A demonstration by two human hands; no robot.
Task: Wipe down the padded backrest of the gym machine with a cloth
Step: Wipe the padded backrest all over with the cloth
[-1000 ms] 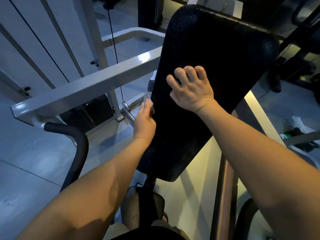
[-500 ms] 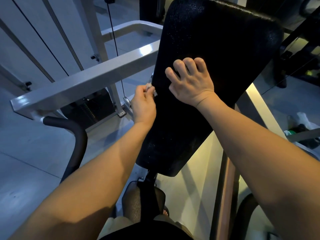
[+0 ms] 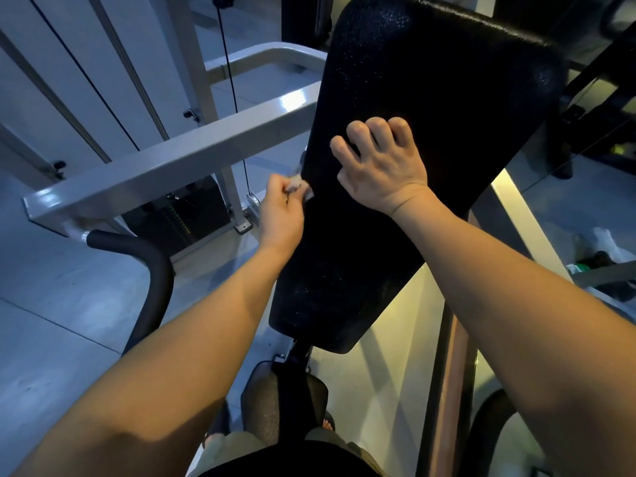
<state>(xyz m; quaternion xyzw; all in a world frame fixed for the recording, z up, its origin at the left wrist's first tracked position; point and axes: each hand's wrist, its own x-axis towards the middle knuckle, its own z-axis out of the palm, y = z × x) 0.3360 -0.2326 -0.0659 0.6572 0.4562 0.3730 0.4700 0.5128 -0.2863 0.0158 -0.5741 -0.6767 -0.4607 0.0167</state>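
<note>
Cloth does the work here: a small pale wad, pinched between the thumb and fingers of the left hand and held against the left edge of the padded backrest, about halfway up its length. The right hand lies on the face of the pad just beside it, fingers spread and bent, the tips pressing into the black cover; it grips nothing.

The cloth looks light, soft and easily crushed. Bunched this small it covers little with each pass, so it probably needs firm pressure through the fingertips, and it may slip out of a loose pinch. A hold with more of it under the palm would likely suit the broad face better.

The backrest is long, tilted and fixed on its post, with a pebbled, faintly glossy skin that should give under pressure but not move far. The bracing hand seems to steady it. Its edges and rounded corners are the places to hold, since the face must stay free for wiping.

No container shows plainly. A pale crumpled thing lies on the floor at the far right; whether it is a bag, and what it holds, I cannot tell. A grey frame bar runs to the left of the pad.
</note>
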